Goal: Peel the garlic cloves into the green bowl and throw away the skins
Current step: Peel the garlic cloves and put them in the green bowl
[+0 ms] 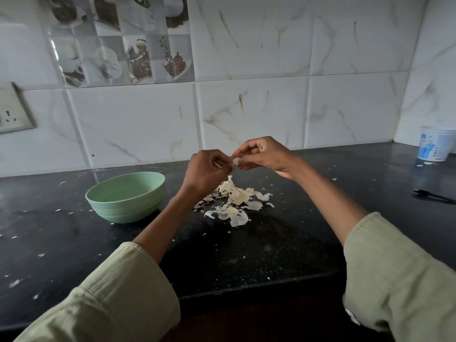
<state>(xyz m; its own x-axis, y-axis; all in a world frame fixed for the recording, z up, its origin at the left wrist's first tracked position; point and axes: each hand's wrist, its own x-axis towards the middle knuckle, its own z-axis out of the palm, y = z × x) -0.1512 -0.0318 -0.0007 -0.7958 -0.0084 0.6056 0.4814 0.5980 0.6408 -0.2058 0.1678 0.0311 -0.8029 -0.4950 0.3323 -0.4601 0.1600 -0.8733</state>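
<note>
Both hands are raised above the black counter, meeting over a heap of garlic cloves and papery skins [234, 201]. A small pale garlic clove [237, 161] is pinched between them. My right hand [264, 156] grips the clove with its fingertips. My left hand [207, 171] pinches the clove's left end, where a bit of skin shows. The green bowl [125, 196] stands on the counter to the left of the heap, below and left of my left hand; its inside is mostly hidden by its near wall.
The black counter [246, 253] is strewn with tiny skin flakes. A white plastic tub [435, 146] stands at the far right by the wall corner. A black pen [434, 196] lies at the right edge. A wall socket [12, 112] is on the left.
</note>
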